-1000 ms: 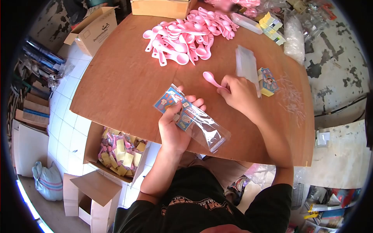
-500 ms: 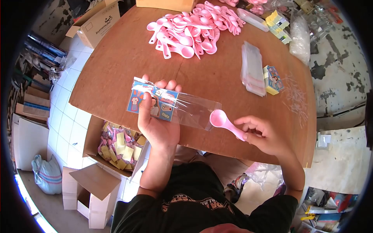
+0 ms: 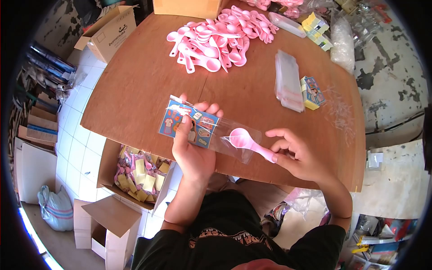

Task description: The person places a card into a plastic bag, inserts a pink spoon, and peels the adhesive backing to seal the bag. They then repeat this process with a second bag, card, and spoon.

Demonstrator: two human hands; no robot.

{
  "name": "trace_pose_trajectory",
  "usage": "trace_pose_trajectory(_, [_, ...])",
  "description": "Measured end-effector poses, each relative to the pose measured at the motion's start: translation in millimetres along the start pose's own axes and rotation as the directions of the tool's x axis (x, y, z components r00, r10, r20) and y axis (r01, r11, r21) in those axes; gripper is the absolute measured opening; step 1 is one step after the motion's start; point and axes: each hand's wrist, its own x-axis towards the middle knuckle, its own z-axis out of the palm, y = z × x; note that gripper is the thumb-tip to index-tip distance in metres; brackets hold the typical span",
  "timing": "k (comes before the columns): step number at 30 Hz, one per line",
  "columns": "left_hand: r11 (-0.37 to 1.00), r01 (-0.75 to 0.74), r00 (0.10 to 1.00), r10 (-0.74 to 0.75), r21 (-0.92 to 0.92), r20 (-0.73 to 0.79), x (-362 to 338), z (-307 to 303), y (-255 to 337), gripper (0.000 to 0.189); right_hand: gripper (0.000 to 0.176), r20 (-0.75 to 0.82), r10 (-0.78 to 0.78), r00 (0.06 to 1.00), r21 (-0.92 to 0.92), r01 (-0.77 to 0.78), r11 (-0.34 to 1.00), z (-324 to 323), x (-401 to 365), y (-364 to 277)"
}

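My left hand (image 3: 194, 150) is closed around a clear plastic bag (image 3: 246, 155) with a blue printed card (image 3: 200, 138) at one end, the thumb lying across the card. In my right hand (image 3: 294, 155) a pink spoon (image 3: 254, 145) is pinched by its handle. The spoon's round bowl points left and overlaps the bag's right end; a plastic edge seems to cross the bowl, so it looks partly inside. Both hands are above the near edge of the brown table (image 3: 148, 94).
A heap of pink spoons (image 3: 211, 42) lies at the back. On the right are flat clear bags (image 3: 289, 83), a stack of cards (image 3: 311, 92) and thin plastic strips (image 3: 339, 112). Below the table's left edge stands a carton (image 3: 105, 168) of bagged spoons.
The spoon has moved left, its bowl passing from the bag's end to overlap the bag. My left hand, with the bag and card, has shifted right and slightly down.
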Motion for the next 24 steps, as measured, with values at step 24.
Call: trace_pose_trajectory(24, [0.94, 0.327, 0.944, -0.33, 0.093, 0.01, -15, 10, -28, 0.051, 0.018, -0.131, 0.036, 0.991, 0.477, 0.031, 0.879, 0, -4, -10])
